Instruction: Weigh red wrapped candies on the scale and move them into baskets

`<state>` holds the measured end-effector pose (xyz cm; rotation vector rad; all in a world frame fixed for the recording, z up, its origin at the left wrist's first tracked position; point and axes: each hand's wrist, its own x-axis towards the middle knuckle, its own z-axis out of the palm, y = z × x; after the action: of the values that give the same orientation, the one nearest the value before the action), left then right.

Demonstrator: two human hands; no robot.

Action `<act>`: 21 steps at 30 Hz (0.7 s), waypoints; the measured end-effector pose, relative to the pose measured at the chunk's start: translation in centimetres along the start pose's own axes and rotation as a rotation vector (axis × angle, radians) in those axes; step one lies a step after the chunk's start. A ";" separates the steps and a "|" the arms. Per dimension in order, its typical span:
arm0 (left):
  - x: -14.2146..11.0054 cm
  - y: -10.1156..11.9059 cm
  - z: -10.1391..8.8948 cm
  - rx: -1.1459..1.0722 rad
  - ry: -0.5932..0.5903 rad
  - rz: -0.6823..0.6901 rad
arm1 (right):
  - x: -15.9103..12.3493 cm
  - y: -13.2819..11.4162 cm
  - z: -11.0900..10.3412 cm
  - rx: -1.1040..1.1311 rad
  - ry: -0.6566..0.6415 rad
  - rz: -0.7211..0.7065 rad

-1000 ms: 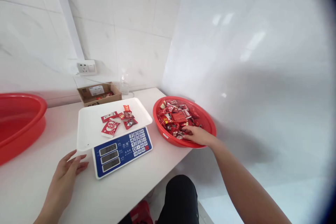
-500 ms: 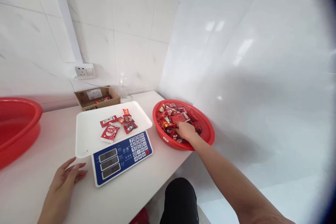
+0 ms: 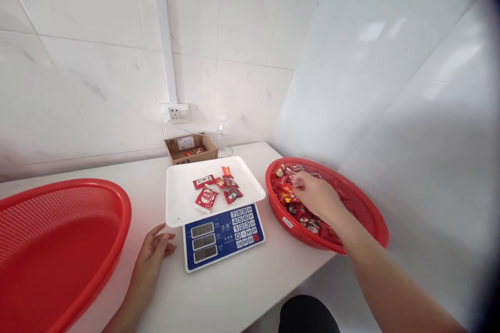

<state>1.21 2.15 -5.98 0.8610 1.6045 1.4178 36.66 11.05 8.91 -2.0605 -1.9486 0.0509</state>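
My right hand (image 3: pixel 318 197) is over the red basket (image 3: pixel 375 218) on the right, fingers curled together above the wrapped candies (image 3: pixel 287 195). Whatever its fingertips hold is hidden. My left hand (image 3: pixel 154 250) lies on the table beside the scale, holding nothing, its fingers loosely bent and apart. On the scale's white tray (image 3: pixel 182 187) lie several small red packets, among them a larger red and white packet (image 3: pixel 206 199) and a dark red one (image 3: pixel 233 195). The blue scale panel (image 3: pixel 224 237) has number keys and three grey displays, their digits too faint to read surely.
A larger red basket (image 3: pixel 117 218) stands at the left, its visible bottom bare. Behind the scale are a cardboard box (image 3: pixel 172 153) with red packets inside and a clear plastic bottle (image 3: pixel 221 135). A wall socket (image 3: pixel 175 113) sits above; tiled walls close off the back and right.
The view has swung left, so everything sits further right and more of the left basket shows. My right hand has lifted slightly from the candies. My left hand stays beside the scale.
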 end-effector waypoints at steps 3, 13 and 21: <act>-0.1 0.0 0.1 -0.016 -0.003 0.011 | 0.7 -4.8 1.2 0.280 0.026 -0.167; -0.7 -0.3 0.5 0.001 0.065 0.130 | -6.6 -6.9 7.8 0.686 0.120 -0.445; -0.9 -1.0 1.2 0.033 0.057 0.201 | -14.3 -1.0 15.1 0.762 -0.182 -0.213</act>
<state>2.66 1.75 -6.90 1.0335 1.6240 1.5704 31.11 -0.06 -7.83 -1.3790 -1.8287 0.8190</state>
